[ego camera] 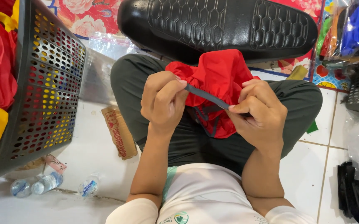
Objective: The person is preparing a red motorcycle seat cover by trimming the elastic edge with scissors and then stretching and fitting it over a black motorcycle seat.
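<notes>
My left hand (163, 101) and right hand (256, 110) both pinch the grey band (206, 96) of the red cloth (223, 72), stretched between them; the cloth is bunched, not yet flat.

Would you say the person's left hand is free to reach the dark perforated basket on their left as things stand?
Probably not at once: the left hand pinches the grey strap of the red cloth, shared with the right hand. The floor between it and the basket looks open.
</notes>
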